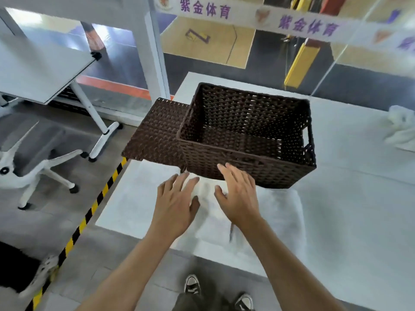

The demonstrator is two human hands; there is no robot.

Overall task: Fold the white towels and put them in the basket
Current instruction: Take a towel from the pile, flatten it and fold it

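White tabletop (350, 198) fills the right and middle of the view, with grey floor and a yellow-and-black hazard stripe (89, 212) along its left edge. On the table stands a dark brown woven basket (247, 133), open and with nothing inside it; its lid (157, 131) hangs out to the left, past the table edge. Just in front of the basket a white towel (269, 212) lies flat. Both hands hover over it or rest on it — contact is hard to judge. The left hand (177, 203) has its fingers spread and extended, gripping nothing. The right hand (238, 194) is likewise splayed — palm down, fingertips close to the basket's front wall. Another white towel (402, 129) lies crumpled at the table's far right.
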